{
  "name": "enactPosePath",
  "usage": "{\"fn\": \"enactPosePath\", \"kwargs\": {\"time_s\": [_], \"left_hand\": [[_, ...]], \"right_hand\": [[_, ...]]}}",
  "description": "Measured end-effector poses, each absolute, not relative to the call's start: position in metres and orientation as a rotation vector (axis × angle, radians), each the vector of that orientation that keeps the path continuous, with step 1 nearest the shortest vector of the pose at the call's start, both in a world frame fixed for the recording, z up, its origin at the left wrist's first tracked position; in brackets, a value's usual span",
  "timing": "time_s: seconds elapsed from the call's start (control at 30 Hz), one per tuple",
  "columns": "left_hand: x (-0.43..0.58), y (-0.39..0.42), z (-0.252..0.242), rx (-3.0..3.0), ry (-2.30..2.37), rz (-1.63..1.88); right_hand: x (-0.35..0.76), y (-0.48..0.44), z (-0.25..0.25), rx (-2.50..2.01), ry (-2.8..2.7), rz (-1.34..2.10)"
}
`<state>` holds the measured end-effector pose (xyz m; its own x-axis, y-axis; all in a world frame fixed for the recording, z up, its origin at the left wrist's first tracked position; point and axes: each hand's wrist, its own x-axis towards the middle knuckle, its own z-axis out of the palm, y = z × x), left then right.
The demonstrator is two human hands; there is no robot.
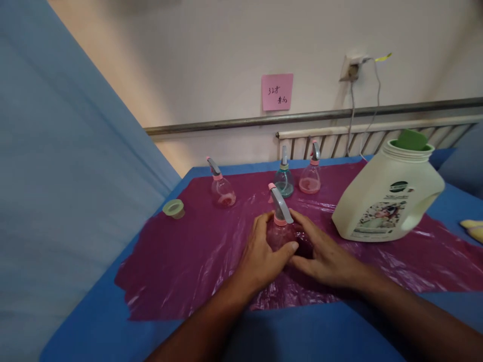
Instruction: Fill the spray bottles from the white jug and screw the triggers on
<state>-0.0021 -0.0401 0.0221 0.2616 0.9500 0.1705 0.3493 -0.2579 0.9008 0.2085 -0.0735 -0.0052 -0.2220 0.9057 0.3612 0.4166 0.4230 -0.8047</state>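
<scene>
A clear spray bottle with a pink collar and grey trigger head stands upright on the purple plastic sheet. My left hand is wrapped round the left side of its body, the thumb across the front. On the right, my right hand curves beside the same bottle, fingertips near its collar; a dark gap shows between palm and bottle, and whether it grips is unclear. Behind it are a teal spray bottle and a pink one. Another pink-collared spray bottle leans at the left.
A large cream jug with a green piece in its mouth stands at the right. A small green-rimmed cup is at the left. Behind run a metal rail and hanging cables. A blue curtain borders the left; a yellow item lies far right.
</scene>
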Motion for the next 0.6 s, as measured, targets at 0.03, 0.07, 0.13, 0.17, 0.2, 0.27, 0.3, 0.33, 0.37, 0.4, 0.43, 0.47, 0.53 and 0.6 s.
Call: {"fn": "enactPosePath", "kwargs": {"time_s": [0.03, 0.07, 0.13, 0.17, 0.2, 0.27, 0.3, 0.33, 0.37, 0.4, 0.43, 0.47, 0.53, 0.6], "left_hand": [[-0.003, -0.04, 0.021, 1.771, 1.203, 0.968], [-0.004, -0.041, 0.02, 1.778, 1.212, 0.954], [-0.005, -0.041, 0.021, 1.79, 1.229, 0.928], [-0.005, -0.042, 0.022, 1.799, 1.237, 0.911], [-0.004, -0.043, 0.024, 1.811, 1.243, 0.892], [-0.004, -0.044, 0.027, 1.836, 1.246, 0.859], [-0.004, -0.044, 0.028, 1.846, 1.242, 0.847], [-0.004, -0.044, 0.029, 1.853, 1.235, 0.839], [-0.004, -0.043, 0.029, 1.858, 1.228, 0.839], [-0.004, -0.043, 0.028, 1.861, 1.221, 0.845], [-0.004, -0.042, 0.026, 1.867, 1.213, 0.853], [-0.004, -0.042, 0.024, 1.873, 1.206, 0.866], [-0.004, -0.04, 0.02, 1.885, 1.196, 0.888], [-0.005, -0.04, 0.017, 1.893, 1.191, 0.893]], "right_hand": [[0.214, -0.076, -0.001, -1.139, -1.806, 0.754], [0.219, -0.078, 0.004, -1.142, -1.78, 0.788], [0.225, -0.079, 0.016, -1.135, -1.7, 0.799], [0.226, -0.078, 0.022, -1.128, -1.661, 0.782], [0.225, -0.075, 0.027, -1.123, -1.626, 0.75], [0.218, -0.067, 0.038, -1.126, -1.596, 0.674], [0.213, -0.063, 0.043, -1.135, -1.6, 0.643], [0.207, -0.059, 0.048, -1.146, -1.612, 0.621], [0.201, -0.056, 0.053, -1.161, -1.627, 0.603], [0.196, -0.053, 0.057, -1.183, -1.642, 0.582], [0.19, -0.051, 0.061, -1.211, -1.655, 0.553], [0.186, -0.051, 0.064, -1.241, -1.662, 0.516], [0.181, -0.05, 0.07, -1.289, -1.669, 0.444], [0.179, -0.051, 0.073, -1.307, -1.678, 0.415]]}}
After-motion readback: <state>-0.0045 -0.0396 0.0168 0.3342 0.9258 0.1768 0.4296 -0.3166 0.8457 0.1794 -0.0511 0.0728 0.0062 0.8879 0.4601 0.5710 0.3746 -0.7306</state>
